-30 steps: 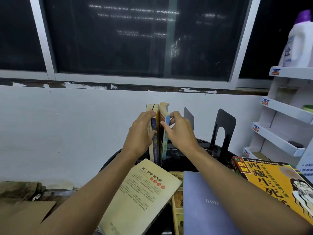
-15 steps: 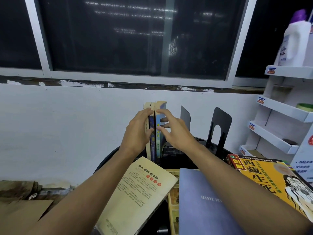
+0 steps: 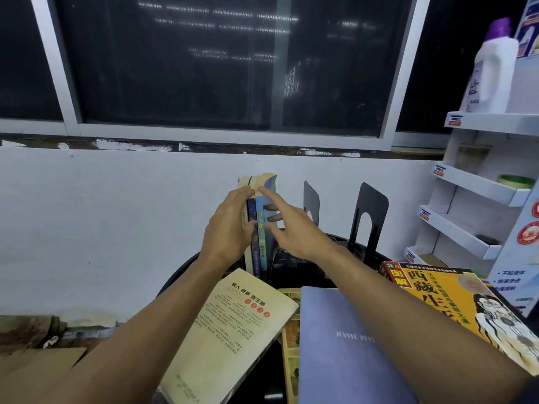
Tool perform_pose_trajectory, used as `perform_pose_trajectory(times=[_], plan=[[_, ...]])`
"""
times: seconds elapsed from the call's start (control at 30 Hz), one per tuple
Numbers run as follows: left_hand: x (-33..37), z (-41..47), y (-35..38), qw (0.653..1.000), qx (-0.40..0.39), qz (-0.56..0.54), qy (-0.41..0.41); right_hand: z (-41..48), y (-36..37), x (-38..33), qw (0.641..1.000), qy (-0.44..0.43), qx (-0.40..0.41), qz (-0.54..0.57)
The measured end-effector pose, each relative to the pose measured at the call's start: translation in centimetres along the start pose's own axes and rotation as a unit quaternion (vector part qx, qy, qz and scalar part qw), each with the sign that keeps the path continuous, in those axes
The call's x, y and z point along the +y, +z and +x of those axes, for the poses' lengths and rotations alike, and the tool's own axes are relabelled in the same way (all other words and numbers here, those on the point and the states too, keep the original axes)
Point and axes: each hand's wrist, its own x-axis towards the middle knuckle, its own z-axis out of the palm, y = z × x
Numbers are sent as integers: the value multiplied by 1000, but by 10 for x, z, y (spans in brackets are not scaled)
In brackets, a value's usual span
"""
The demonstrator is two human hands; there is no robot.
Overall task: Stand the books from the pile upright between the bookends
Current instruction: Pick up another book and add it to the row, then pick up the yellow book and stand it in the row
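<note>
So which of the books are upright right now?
Only the blue-spined cluster between left hand and right hand; cream book, grey-blue book and yellow book lie flat.

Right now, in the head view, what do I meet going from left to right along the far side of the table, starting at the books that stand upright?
The upright books → first black bookend, seen nearly edge-on → second black bookend, with an arched cutout → white shelf unit.
</note>
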Motion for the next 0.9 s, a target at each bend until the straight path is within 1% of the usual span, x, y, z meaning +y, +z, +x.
perform_pose_trajectory(times=[0.2,0.27,0.33,0.43,0.53,0.7,0.9], plan=[[7,0,-6,1000,-3,23,-11,-6,-10,0,1000,14,-6,4],[14,-4,-8,999,19,36,4,-10,-17,0,1000,11,-1,-8],[23,-9,-9,999,36,26,20,-16,-26,0,1000,5,2,-28],[43,-18,-9,999,25,-6,40,-32,-45,4,998,1,-4,-62],[67,-26,-4,998,-14,-31,62,-54,-68,14,993,-1,-6,-118],[106,-29,14,992,-93,-63,61,-95,-108,31,981,23,-5,-192],[141,-30,46,976,-204,-51,51,-151,-151,51,966,75,7,-247]])
